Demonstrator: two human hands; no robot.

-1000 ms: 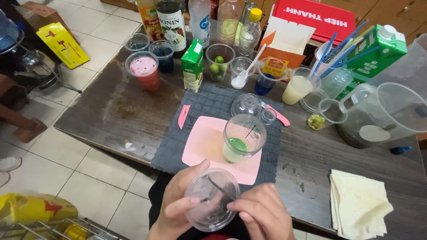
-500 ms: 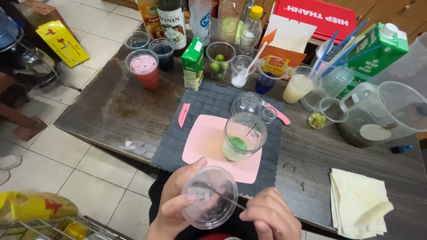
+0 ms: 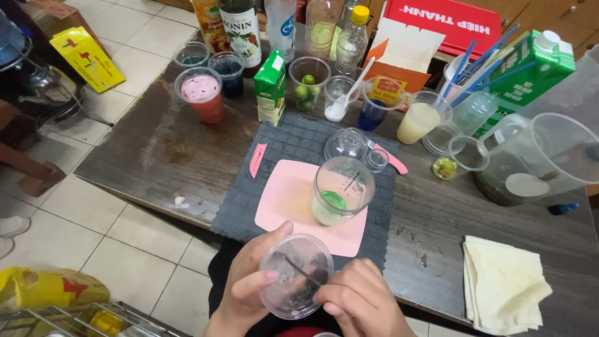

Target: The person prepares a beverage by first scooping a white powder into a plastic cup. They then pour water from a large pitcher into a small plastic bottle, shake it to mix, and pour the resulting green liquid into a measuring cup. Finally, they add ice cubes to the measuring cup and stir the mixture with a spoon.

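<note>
Left hand [image 3: 249,284] wrapped round clear plastic cup [image 3: 296,276], tilted toward camera, near empty; right hand [image 3: 362,306] pinching thin dark stick [image 3: 299,269] inside.

Left hand [image 3: 253,281] at 7 o'clock of frame, palm turned inward, thumb up toward 1 o'clock, fingers curled in a grip. Right hand [image 3: 359,302] at 5 o'clock, knuckles up, fingertips pinched toward 10 o'clock.

**Hidden and cut off**

The bottom edge crops both hands at the wrist. The right hand [image 3: 362,299] covers the lower end of the thin dark stick [image 3: 298,269] inside the clear cup [image 3: 296,274]. The top edge cuts the bottles [image 3: 281,25], and the right edge clips the large jug [image 3: 549,156].
</note>
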